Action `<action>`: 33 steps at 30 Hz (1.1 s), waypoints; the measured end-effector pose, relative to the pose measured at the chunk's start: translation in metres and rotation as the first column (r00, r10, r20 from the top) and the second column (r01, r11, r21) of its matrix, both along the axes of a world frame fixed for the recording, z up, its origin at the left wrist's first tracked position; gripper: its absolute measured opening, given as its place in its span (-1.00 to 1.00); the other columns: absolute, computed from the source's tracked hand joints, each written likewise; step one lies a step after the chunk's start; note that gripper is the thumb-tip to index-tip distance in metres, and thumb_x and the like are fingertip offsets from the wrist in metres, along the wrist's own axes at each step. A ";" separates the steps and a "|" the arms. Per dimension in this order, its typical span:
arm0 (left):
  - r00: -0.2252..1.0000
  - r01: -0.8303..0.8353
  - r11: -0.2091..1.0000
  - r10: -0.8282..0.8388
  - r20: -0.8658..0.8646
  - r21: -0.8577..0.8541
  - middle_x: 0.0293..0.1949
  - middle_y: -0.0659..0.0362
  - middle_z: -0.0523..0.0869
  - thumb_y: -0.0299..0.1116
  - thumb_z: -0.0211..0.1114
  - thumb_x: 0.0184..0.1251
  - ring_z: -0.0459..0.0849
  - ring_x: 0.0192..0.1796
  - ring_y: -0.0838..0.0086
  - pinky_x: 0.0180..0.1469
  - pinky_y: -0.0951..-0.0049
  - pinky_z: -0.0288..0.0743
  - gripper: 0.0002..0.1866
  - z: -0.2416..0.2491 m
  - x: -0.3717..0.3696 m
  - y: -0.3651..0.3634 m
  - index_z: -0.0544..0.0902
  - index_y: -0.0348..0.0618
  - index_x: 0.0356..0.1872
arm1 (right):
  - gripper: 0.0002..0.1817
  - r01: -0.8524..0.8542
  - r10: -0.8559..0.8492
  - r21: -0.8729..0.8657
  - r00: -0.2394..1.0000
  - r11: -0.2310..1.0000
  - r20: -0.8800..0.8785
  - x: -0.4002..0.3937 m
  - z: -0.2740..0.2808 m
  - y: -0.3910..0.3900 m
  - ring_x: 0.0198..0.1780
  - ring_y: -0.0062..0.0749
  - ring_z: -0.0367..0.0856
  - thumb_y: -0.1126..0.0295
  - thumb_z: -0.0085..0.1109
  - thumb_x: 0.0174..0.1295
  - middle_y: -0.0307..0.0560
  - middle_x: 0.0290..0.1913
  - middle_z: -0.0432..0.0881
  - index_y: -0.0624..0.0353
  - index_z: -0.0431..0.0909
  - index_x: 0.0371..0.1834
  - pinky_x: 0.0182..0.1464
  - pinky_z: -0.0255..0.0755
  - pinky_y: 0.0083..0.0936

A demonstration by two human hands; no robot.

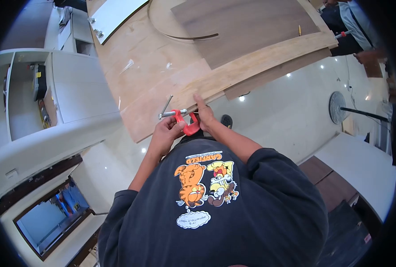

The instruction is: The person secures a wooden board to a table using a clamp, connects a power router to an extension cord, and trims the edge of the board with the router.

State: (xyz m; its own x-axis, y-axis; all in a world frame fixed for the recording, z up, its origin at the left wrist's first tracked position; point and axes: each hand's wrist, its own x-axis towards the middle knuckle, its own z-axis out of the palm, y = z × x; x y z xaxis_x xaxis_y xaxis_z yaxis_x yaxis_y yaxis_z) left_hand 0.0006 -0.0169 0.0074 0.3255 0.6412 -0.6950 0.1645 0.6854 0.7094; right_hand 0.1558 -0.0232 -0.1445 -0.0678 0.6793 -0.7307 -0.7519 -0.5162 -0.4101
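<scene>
My left hand (163,135) is closed around a red C-clamp (191,128) near the front edge of a plywood tabletop (149,84). The clamp's metal screw and sliding bar (166,107) point left over the board. My right hand (205,117) is just right of the clamp, gripping the edge of a long pale wooden strip (251,65) with one digit on top. Its other fingers are hidden below. A brown panel (276,79) sticks out from under the strip's front edge.
A dark brown sheet (247,26), a curved edging strip (184,38), a pencil (300,30) and a white panel (115,18) lie on the tabletop. Another person (356,26) is at the far right. A round fan (337,108) stands right; open cabinets (28,55) are left.
</scene>
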 end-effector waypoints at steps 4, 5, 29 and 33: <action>0.978 0.206 0.969 -0.208 -0.005 0.134 -0.01 0.16 0.69 -0.35 0.34 0.39 0.68 0.06 0.42 0.13 0.35 0.60 -0.58 -0.005 -0.038 0.017 0.53 -0.25 0.21 | -0.13 0.039 -0.039 -0.004 0.999 0.999 -0.012 -0.002 0.001 0.002 -0.01 -0.41 0.58 -0.27 0.37 0.11 -0.06 -0.02 0.61 0.36 0.48 0.15 0.10 0.51 -0.33; 0.963 0.262 0.948 -0.269 0.010 0.182 -0.01 0.18 0.68 -0.37 0.36 0.37 0.67 0.07 0.43 0.13 0.37 0.59 -0.56 -0.008 -0.045 0.022 0.53 -0.25 0.22 | -0.15 0.037 -0.037 -0.006 0.999 0.999 -0.007 0.000 0.003 0.002 -0.02 -0.41 0.59 -0.27 0.37 0.12 -0.05 -0.03 0.61 0.35 0.49 0.13 0.09 0.52 -0.32; 0.663 0.726 0.330 -0.103 -0.742 0.603 0.47 -0.03 0.31 -0.24 0.58 -0.03 0.24 0.51 0.03 0.51 0.05 0.14 0.00 -0.073 -0.033 0.048 0.24 -0.12 0.49 | -0.04 -0.020 0.022 -0.025 0.997 0.999 0.081 -0.002 0.019 0.003 0.08 -0.22 0.57 -0.41 0.24 0.11 0.03 0.07 0.61 0.27 0.44 0.27 0.12 0.48 -0.23; 0.620 0.747 0.384 -0.109 -0.777 0.542 0.49 -0.02 0.28 -0.25 0.59 -0.05 0.19 0.54 0.05 0.55 0.04 0.06 0.04 -0.073 -0.031 0.046 0.20 -0.12 0.50 | -0.05 -0.058 0.055 0.035 0.994 0.998 0.093 0.000 0.009 0.005 0.13 -0.18 0.57 -0.40 0.18 0.15 0.05 0.14 0.59 0.24 0.40 0.32 0.17 0.47 -0.18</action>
State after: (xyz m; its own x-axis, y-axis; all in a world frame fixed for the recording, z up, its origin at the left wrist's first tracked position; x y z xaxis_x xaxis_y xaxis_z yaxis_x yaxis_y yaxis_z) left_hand -0.0300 0.0290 -0.0653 0.5145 0.8479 -0.1276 0.7841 -0.4050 0.4704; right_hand 0.1555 -0.0186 -0.1353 -0.0405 0.7032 -0.7099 -0.6801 -0.5398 -0.4960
